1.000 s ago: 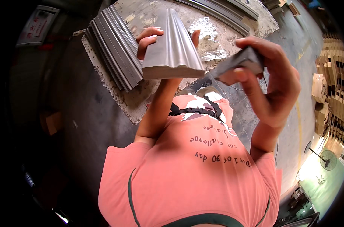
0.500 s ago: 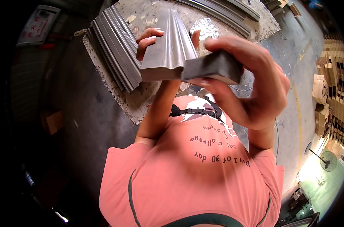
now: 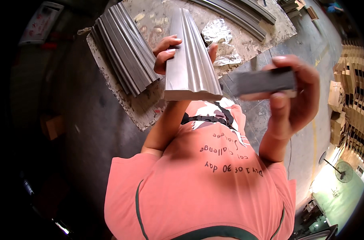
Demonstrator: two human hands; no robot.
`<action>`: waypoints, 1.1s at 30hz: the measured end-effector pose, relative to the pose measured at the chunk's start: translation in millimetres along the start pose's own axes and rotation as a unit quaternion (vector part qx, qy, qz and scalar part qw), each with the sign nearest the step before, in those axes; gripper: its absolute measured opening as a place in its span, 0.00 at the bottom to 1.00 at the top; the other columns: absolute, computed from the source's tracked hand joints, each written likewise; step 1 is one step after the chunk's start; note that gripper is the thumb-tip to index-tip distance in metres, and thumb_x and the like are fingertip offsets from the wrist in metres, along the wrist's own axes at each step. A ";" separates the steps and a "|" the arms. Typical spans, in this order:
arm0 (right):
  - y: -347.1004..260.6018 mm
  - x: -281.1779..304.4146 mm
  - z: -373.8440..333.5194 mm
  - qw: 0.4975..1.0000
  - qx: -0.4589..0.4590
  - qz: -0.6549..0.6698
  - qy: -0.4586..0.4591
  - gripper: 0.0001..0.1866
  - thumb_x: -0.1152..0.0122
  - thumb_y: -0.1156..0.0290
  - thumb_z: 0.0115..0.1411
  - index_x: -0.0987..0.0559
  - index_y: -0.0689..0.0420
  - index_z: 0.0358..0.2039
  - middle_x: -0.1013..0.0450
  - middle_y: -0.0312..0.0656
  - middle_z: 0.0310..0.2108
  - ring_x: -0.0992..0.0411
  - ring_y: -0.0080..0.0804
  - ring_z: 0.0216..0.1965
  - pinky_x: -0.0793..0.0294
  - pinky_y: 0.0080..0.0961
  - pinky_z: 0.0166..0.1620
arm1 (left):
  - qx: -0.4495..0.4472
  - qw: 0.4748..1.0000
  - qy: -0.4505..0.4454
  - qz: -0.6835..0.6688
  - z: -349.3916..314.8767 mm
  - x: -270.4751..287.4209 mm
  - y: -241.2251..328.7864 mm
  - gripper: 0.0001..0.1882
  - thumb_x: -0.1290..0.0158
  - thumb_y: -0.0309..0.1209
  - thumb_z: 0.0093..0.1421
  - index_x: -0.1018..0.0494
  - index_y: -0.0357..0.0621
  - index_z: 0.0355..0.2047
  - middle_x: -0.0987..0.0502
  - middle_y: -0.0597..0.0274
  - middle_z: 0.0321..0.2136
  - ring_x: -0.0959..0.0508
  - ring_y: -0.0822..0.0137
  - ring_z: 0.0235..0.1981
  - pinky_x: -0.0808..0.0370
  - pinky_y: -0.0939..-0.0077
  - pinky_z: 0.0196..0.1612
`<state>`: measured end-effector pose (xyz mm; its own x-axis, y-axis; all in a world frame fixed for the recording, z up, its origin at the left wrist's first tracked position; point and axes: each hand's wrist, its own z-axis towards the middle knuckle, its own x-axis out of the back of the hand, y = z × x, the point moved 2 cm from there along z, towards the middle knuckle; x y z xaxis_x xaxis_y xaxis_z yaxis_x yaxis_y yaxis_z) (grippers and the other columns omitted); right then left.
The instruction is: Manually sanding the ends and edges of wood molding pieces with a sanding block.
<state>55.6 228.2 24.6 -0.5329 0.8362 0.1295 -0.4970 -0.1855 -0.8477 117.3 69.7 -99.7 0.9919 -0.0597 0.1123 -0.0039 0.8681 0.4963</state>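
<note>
Right hand (image 3: 292,100) swung its dark block (image 3: 264,82) off the moulding, left hand (image 3: 170,54) gripping grey moulding (image 3: 190,60)

Single head-worn fisheye view, looking steeply down the person's chest. Very close: the left hand (image 3: 172,52) with the grey moulding (image 3: 190,60) and the right hand (image 3: 290,96) fill the centre. Workbench (image 3: 150,108) and floor curve toward the dark rim.
</note>
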 end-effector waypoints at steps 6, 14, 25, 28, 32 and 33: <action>102.9 30.0 -34.4 0.945 -0.238 0.224 -0.017 0.18 0.46 0.65 0.67 0.35 0.60 0.52 0.24 0.53 0.44 0.23 0.40 0.42 0.29 0.24 0.37 | 0.059 0.995 -0.044 -0.065 -24.2 7.9 -6.8 0.41 0.28 0.34 0.48 0.49 0.48 0.49 0.36 0.50 0.52 0.32 0.51 0.57 0.32 0.58 0.60; 197.9 7.1 -75.5 0.782 -0.513 0.352 -0.031 0.15 0.46 0.68 0.63 0.33 0.53 0.49 0.24 0.53 0.47 0.23 0.42 0.48 0.25 0.25 0.41 | 0.217 0.950 -0.201 0.097 -0.3 61.1 -6.0 0.25 0.38 0.32 0.53 0.26 0.47 0.52 0.30 0.54 0.58 0.35 0.60 0.64 0.49 0.68 0.67; 324.7 36.0 5.2 0.756 -0.496 0.370 -0.214 0.19 0.47 0.62 0.66 0.30 0.52 0.56 0.26 0.49 0.51 0.26 0.39 0.50 0.26 0.26 0.47 | 0.415 0.884 0.079 -0.199 -16.7 83.3 -19.0 0.54 0.47 0.14 0.51 0.63 0.53 0.72 0.50 0.44 0.70 0.44 0.58 0.69 0.46 0.59 0.69; 333.1 26.1 27.3 0.745 -0.496 0.378 -0.236 0.15 0.49 0.67 0.68 0.32 0.54 0.53 0.25 0.53 0.47 0.23 0.39 0.46 0.24 0.24 0.42 | 0.425 0.875 0.088 -0.212 -25.1 84.4 -19.4 0.59 0.49 0.12 0.51 0.71 0.62 0.73 0.54 0.44 0.71 0.47 0.58 0.71 0.46 0.58 0.69; 336.4 12.5 40.7 0.742 -0.491 0.365 -0.272 0.14 0.48 0.67 0.68 0.32 0.55 0.52 0.25 0.53 0.48 0.23 0.39 0.49 0.23 0.22 0.42 | 0.410 0.881 0.092 -0.218 -22.4 78.8 -11.6 0.58 0.48 0.11 0.51 0.67 0.60 0.74 0.55 0.44 0.72 0.51 0.58 0.73 0.45 0.60 0.68; 341.2 8.9 38.8 0.750 -0.487 0.352 -0.276 0.16 0.48 0.68 0.67 0.31 0.55 0.54 0.25 0.53 0.50 0.24 0.40 0.51 0.23 0.22 0.42 | 0.409 0.885 0.080 -0.206 -21.1 79.5 -11.0 0.58 0.47 0.14 0.50 0.69 0.55 0.74 0.53 0.44 0.71 0.52 0.58 0.73 0.48 0.60 0.69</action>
<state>-145.3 152.4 -243.5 -0.7647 0.3166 -0.5612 0.6335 0.2105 -0.7446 198.8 65.8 -114.4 0.9356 -0.1613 -0.3139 0.3363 0.1376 0.9316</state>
